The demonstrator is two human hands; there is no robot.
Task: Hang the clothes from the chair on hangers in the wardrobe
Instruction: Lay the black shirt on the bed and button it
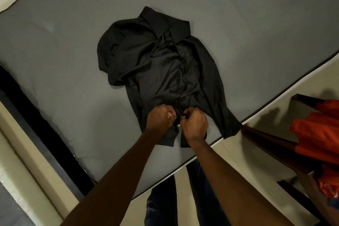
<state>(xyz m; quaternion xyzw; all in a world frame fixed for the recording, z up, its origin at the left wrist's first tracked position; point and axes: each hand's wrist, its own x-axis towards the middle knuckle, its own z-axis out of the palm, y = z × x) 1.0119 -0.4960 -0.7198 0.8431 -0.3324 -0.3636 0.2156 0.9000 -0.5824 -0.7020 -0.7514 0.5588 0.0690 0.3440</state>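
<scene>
Grey mattress carries the black shirt, spread flat ahead of the hands; left hand and right hand pinch its lower placket (probably working a button), orange clothes waiting rightward.

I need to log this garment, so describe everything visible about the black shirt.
The black shirt is a collared button-front, of smooth, slightly shiny cloth. It lies front up and creased on the grey mattress, collar at the far end, hem toward the person. One sleeve is bunched beside the collar; the other runs along the side to the mattress edge. The left hand and right hand pinch the front placket near the hem. No hanger is in it.
</scene>
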